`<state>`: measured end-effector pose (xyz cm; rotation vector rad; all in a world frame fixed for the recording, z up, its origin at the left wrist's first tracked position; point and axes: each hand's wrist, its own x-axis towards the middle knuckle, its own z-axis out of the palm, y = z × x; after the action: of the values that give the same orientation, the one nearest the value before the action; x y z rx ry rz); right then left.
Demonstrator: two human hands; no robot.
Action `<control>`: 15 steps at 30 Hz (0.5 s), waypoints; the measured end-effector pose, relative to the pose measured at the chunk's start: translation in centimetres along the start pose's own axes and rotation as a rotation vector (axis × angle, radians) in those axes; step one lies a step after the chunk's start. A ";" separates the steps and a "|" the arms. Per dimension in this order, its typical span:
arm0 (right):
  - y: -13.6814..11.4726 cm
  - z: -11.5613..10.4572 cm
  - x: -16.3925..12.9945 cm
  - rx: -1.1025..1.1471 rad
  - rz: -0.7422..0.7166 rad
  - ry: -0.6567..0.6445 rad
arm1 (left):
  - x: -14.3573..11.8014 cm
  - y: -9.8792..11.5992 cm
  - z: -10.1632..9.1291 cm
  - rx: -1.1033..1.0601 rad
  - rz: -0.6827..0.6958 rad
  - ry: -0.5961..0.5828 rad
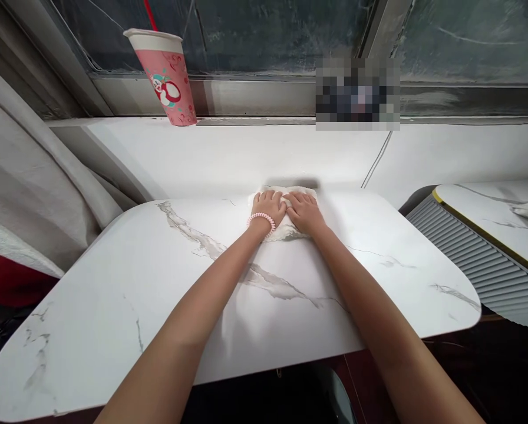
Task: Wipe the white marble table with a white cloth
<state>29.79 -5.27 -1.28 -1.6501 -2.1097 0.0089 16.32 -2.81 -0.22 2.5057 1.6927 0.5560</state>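
Cloth (pixel 290 232): white, bunched flat at the bench's far edge, near the middle, under both your hands.
Left hand (pixel 268 207): open, palm down, pressing the cloth's left part; pink coil band on your wrist.
Right hand (pixel 306 212): open, flat on the cloth, touching your left hand.
Bench (pixel 126 306): white marble.
Cup (pixel 169 76): pink, on the far-left sill, well apart.

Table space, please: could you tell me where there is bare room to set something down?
The table is bare left and right of the arms. Only its far edge is taken, where both hands press a cloth.
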 end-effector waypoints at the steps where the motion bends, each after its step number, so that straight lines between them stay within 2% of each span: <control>1: -0.2 -0.1 -0.5 -0.018 -0.002 0.004 | -0.5 0.2 -0.1 0.002 0.004 0.001; 8: -2.2 -1.4 -5.3 -0.080 -0.053 -0.016 | -5.9 2.0 -1.3 0.034 -0.031 -0.004; 15: -2.9 -3.8 -13.0 -0.118 -0.178 -0.012 | -13.3 5.9 -1.9 0.026 -0.048 -0.026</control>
<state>30.73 -19.06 -1.60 -1.5233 -2.2984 -0.1657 16.54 -17.42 -0.40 2.4714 1.7570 0.4982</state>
